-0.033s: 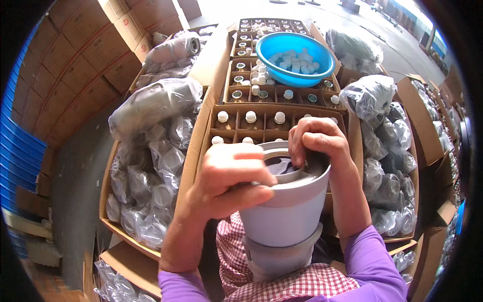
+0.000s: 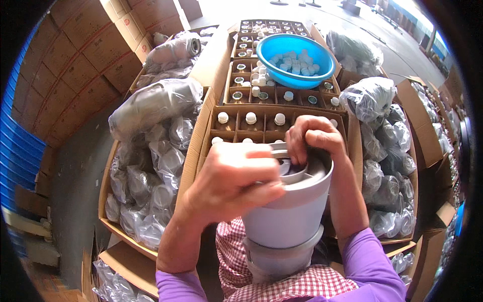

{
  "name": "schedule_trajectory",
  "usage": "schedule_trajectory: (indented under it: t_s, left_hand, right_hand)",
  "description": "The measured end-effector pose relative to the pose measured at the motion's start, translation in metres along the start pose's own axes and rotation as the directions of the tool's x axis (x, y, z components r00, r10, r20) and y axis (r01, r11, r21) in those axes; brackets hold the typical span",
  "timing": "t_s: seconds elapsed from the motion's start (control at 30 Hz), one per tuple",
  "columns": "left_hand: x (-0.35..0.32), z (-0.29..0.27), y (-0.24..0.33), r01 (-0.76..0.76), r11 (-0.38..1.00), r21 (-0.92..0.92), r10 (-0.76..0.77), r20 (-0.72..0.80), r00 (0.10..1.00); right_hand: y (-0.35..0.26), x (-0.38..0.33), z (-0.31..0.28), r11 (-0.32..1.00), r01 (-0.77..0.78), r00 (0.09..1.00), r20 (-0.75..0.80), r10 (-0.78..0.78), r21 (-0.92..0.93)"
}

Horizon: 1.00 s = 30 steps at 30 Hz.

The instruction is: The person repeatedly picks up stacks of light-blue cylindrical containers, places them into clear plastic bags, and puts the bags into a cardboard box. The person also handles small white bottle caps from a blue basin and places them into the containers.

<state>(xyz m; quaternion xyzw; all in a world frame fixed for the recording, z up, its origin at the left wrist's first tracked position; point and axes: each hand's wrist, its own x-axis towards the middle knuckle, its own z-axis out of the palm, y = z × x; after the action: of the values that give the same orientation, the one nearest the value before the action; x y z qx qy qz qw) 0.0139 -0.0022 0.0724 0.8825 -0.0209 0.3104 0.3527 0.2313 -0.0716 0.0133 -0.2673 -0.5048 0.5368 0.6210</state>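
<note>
A light grey cylindrical container point(image 2: 284, 221) stands upright against my checked apron. A paler ring-shaped insert point(image 2: 297, 177) sits within its open top, tilted a little. My left hand point(image 2: 239, 173), smeared by motion, is closed at the near-left rim, thumb and forefinger pinched; what lies between them is hidden. Curled over the far-right side, my right hand point(image 2: 316, 136) has its fingers reaching down inside the ring, gripping its edge. A wider grey collar point(image 2: 287, 251) surrounds the container's lower part. The container's inside is mostly hidden by both hands.
Directly ahead is a divided carton point(image 2: 241, 108) of white-capped bottles. A blue basin point(image 2: 294, 83) holding white caps rests on the cartons beyond. Cartons of plastic-wrapped parts flank me at left point(image 2: 105, 214) and right point(image 2: 410, 236). Stacked brown boxes point(image 2: 83, 55) stand far left.
My left hand has shifted slightly right across the rim and blurs. My right hand has moved slightly left and up, and the ring has turned a little with it.
</note>
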Motion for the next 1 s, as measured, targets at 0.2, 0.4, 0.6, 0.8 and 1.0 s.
schedule_trajectory:
  t_s: [0.2,0.4,0.6,0.8,1.0]
  left_hand:
    - [0.001,0.018,0.01,-0.153,0.953,0.262,0.184,-0.097,0.978]
    - [-0.028,0.017,-0.019,-0.183,0.964,-0.194,0.073,-0.468,0.881]
    - [-0.076,0.129,-0.078,0.054,0.319,-0.946,-0.725,-0.207,0.657]
    - [-0.097,0.18,-0.039,0.203,0.175,-0.964,-0.791,-0.015,0.611]
    - [-0.117,0.162,0.001,0.52,0.562,-0.643,-0.785,-0.217,0.58]
  right_hand:
    - [0.021,0.004,-0.002,0.996,0.058,0.995,0.076,-0.063,0.068]
    - [-0.005,-0.006,0.017,0.998,0.024,0.995,0.091,-0.03,0.066]
    - [-0.073,0.0,0.061,0.904,-0.203,0.881,0.332,0.336,-0.376]
    - [-0.117,-0.018,0.113,0.447,0.026,0.873,0.238,0.425,-0.894]
    - [-0.102,-0.055,0.099,-0.056,0.127,0.963,0.11,0.245,-0.99]
